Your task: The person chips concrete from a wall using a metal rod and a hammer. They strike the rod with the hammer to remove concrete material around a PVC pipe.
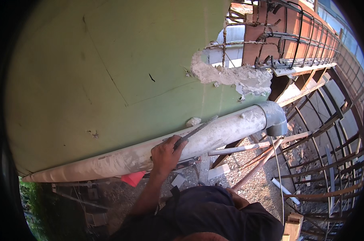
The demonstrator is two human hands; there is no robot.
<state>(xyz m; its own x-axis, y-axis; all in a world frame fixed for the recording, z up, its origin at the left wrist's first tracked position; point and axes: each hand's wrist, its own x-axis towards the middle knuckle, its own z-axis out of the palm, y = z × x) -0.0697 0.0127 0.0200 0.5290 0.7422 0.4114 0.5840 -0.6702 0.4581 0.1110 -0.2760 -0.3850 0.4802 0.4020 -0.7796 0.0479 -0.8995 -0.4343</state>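
My left hand (167, 153) is closed around a dark, rough metal bar (197, 129), held over a large white plastic pipe (224, 129). The bar slants up to the right, and its far tip lies near the pipe's upper side. Along the foot of a green wall (109, 75) the pipe runs to a grey elbow (273, 116) that turns down. A lump of broken masonry (193, 121) rests between pipe and wall, close to the bar. My right hand (237, 198) is at my waist, mostly hidden by my dark shirt; its fingers are out of sight.
Broken concrete (230, 75) edges a hole with exposed rebar (245, 43). A rebar cage (301, 39) stands beside formwork boards. Reddish poles (257, 171) slope below the elbow, and a wooden lattice (323, 132) spans the right. Rubble ground (254, 162) lies far below.
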